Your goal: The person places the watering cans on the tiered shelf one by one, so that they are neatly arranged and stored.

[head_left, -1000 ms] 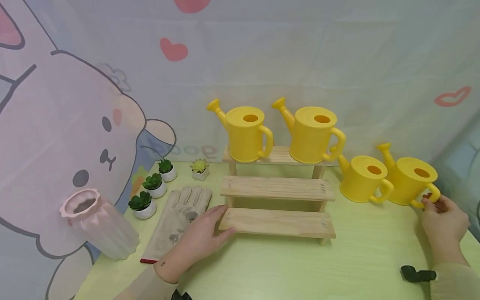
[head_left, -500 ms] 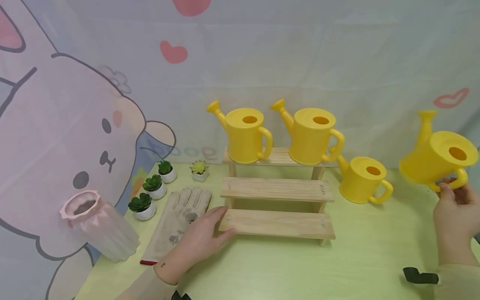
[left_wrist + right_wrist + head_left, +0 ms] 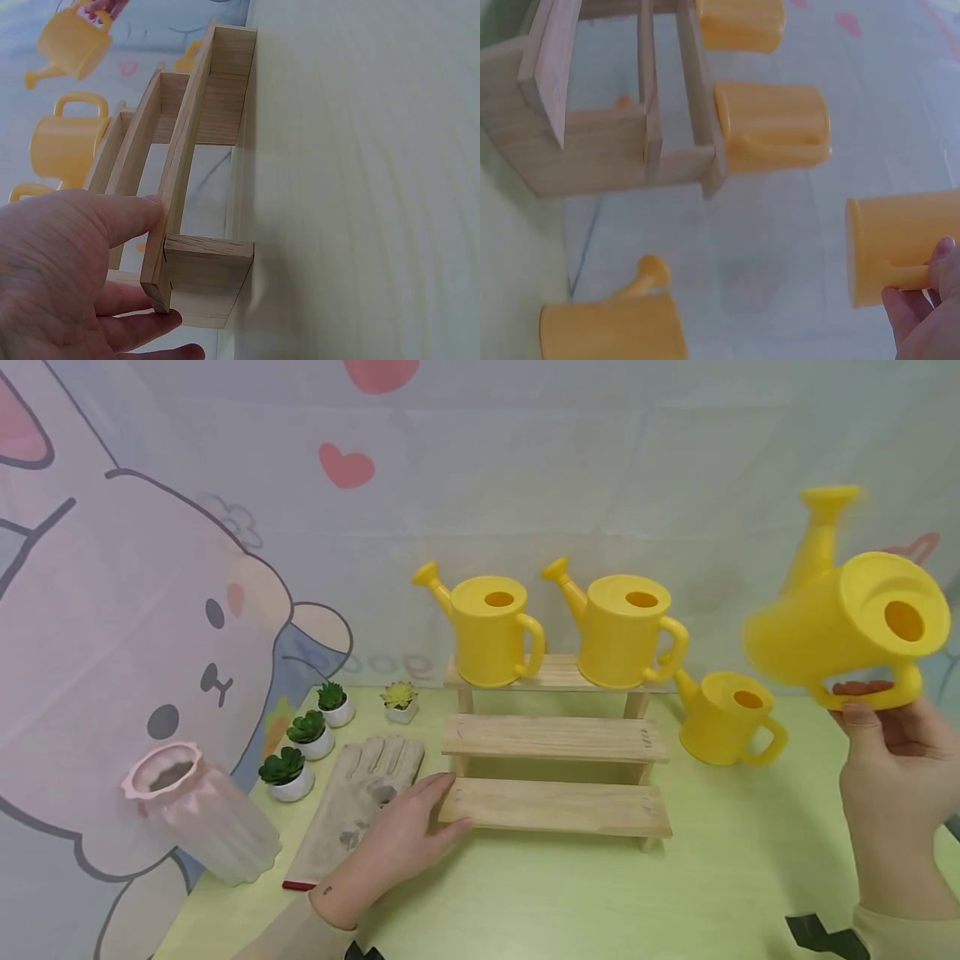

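My right hand [image 3: 896,768] pinches a yellow watering can [image 3: 832,627] by its handle. That can is up in the air at the right, tilted, its spout pointing upward. My left hand [image 3: 401,835] holds the left end of the lowest step of a wooden tiered stand [image 3: 555,806]; in the left wrist view the thumb [image 3: 131,217] lies on one face of the board, with fingertips at its end. Two more watering cans, one left [image 3: 487,639] and one right [image 3: 622,639], stand upright on the top step. Another watering can [image 3: 723,727] is on the table right of the stand.
Left of the stand a grey glove [image 3: 337,814] lies on the pale green table [image 3: 570,902]. Several small potted succulents [image 3: 311,735] line the table's left and back. A pink-white fluted vase [image 3: 213,818] is at the far left. A printed cloth [image 3: 480,485] hangs behind.
My right hand has lifted the rightmost watering can off the table, raising and tilting it, now slightly back toward the left. My left hand has stayed on the stand.
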`<state>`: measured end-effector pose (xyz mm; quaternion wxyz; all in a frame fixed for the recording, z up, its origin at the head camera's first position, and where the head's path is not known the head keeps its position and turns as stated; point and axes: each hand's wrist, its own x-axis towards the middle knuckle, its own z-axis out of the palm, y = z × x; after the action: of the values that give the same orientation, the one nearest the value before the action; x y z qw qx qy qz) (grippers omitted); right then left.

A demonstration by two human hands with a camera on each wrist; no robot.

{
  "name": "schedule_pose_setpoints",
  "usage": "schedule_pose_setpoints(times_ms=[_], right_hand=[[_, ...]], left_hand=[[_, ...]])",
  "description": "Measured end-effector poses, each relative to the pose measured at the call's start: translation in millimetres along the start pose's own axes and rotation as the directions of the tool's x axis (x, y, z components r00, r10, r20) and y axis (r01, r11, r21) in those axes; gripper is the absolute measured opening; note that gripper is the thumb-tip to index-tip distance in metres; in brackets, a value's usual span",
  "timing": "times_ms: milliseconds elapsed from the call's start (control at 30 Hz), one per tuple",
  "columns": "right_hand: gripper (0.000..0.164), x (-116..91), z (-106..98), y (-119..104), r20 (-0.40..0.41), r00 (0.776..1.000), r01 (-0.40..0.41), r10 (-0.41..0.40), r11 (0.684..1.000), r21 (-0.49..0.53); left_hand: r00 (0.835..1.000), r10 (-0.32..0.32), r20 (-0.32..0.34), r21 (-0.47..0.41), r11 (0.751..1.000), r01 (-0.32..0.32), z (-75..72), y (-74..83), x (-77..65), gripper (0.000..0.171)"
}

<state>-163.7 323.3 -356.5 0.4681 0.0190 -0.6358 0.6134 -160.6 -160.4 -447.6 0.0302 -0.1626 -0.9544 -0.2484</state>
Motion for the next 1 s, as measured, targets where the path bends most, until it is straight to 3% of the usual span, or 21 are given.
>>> schedule_pose_setpoints(times_ms=[33,133,300,500,767,1000], right_hand=[[0.023,-3.7,4.9,-6.0,0.017,0.998,0.059,-0.059,0.998,-0.012],[0.021,-14.9,21.5,-21.1,0.061,0.981,0.173,-0.184,0.973,0.151],[0.026,-34.3,50.7,-43.1,0.104,0.971,0.153,-0.215,0.895,0.418],[0.03,-59.1,79.5,-52.8,0.208,0.954,0.121,-0.216,0.912,0.392],[0.03,-84.6,114.3,-49.7,0.353,0.904,0.09,-0.24,0.916,0.392],[0.031,-103.9,142.3,-50.8,0.457,0.866,0.062,-0.203,0.951,0.303]], left_hand=[[1.0,0.001,-0.001,-0.001,1.0,-0.001,0.4,0.0,0.2,0.074],[1.0,0.002,-0.002,-0.002,1.0,-0.002,0.8,-0.8,0.6,0.074],[1.0,-0.005,-0.001,-0.001,1.0,0.005,0.0,-1.8,0.8,0.075],[1.0,-0.006,-0.001,-0.005,1.0,0.006,0.7,-1.1,1.1,0.075],[1.0,0.006,0.003,-0.02,1.0,-0.006,-0.4,1.1,-0.3,0.075],[1.0,0.001,0.005,-0.018,1.0,-0.001,-1.0,0.9,-1.0,0.075]])
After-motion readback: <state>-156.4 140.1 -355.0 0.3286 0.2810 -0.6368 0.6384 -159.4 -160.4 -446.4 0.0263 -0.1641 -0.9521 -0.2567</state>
